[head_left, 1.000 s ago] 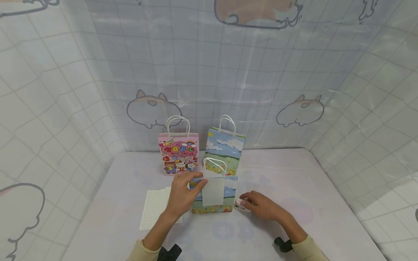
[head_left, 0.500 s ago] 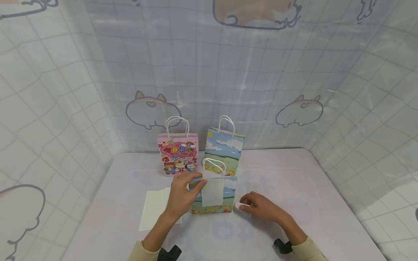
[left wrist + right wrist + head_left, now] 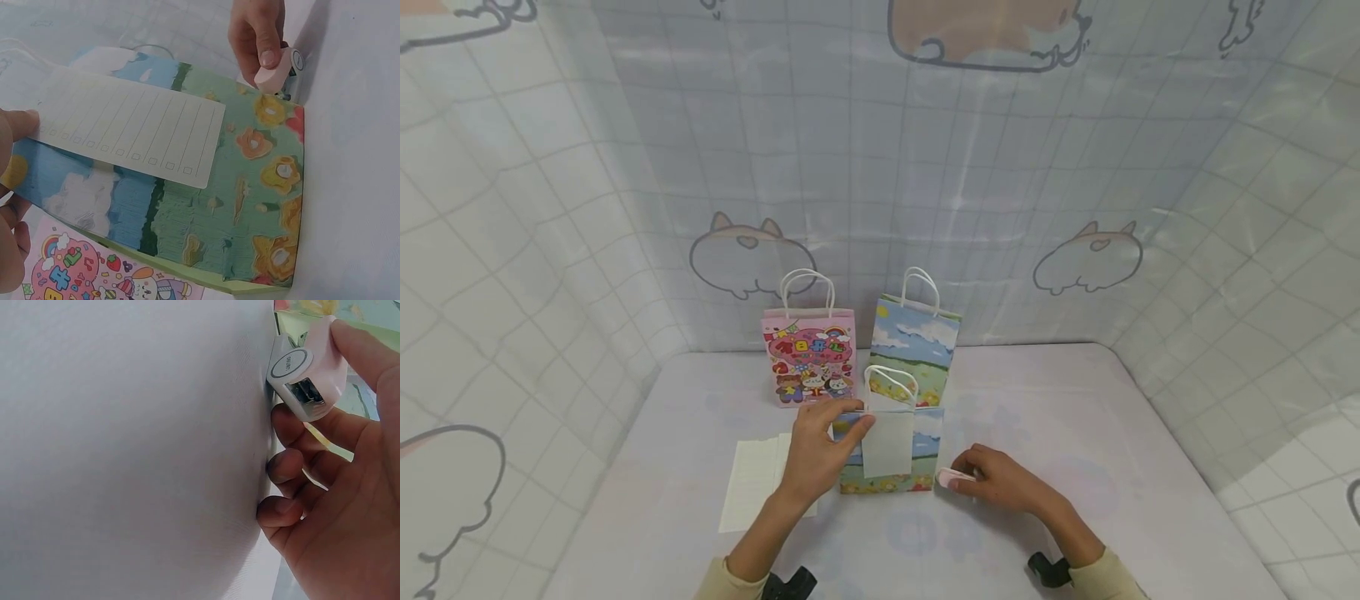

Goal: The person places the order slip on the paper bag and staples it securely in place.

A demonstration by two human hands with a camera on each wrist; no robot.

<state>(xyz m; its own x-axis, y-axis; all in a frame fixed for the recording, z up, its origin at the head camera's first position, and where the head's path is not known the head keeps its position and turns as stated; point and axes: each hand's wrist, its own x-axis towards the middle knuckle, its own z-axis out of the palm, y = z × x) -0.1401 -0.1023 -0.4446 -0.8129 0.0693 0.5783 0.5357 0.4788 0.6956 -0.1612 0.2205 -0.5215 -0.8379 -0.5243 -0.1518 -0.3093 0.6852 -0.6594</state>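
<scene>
My left hand pinches a lined white paper slip against the top edge of a small gift bag with a painted sky and flower meadow. In the left wrist view the slip shows a row of small checkboxes and lies over the bag's front. White rope handles rise above the slip. Right of the bag, my right hand holds a small pink-and-white stapler between thumb and fingers, low over the table. In the right wrist view the other fingers curl near the tabletop.
A pink cartoon gift bag and a second meadow gift bag stand upright behind. More lined paper slips lie left, partly behind my left forearm. A patterned curtain surrounds the pale tabletop.
The stapler has turned in my right hand, from showing its side to showing its pink top. My left hand, the slip and the bags keep their places.
</scene>
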